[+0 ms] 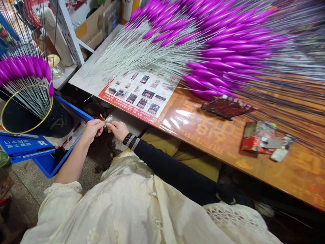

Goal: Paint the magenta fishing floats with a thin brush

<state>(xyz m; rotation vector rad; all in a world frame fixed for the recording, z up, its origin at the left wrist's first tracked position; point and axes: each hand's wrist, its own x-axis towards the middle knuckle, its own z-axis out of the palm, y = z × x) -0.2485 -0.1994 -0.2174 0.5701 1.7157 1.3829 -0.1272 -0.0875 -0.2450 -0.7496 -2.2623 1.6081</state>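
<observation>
My left hand [93, 130] and my right hand [118, 130] meet in front of my body, just off the table's near edge. Between their fingertips is a small silvery piece [108, 119] with a bit of red at its left; both hands pinch it, and its exact shape is too small to tell. A dark sleeve with a patterned cuff covers my right wrist. Beyond the hands, many magenta floats [223, 51] with thin pale stems [142, 51] lie across the table. More magenta floats [27, 67] stand in a black bucket [61, 117] with a yellow rim, at the left.
A printed sheet [142, 91] lies on the brown table [177, 115]. Toward the right are a dark red packet [227, 106] and a colourful packet [261, 137]. A blue tray [49, 166] is beneath the bucket, and a metal shelf post [68, 34] rises behind it.
</observation>
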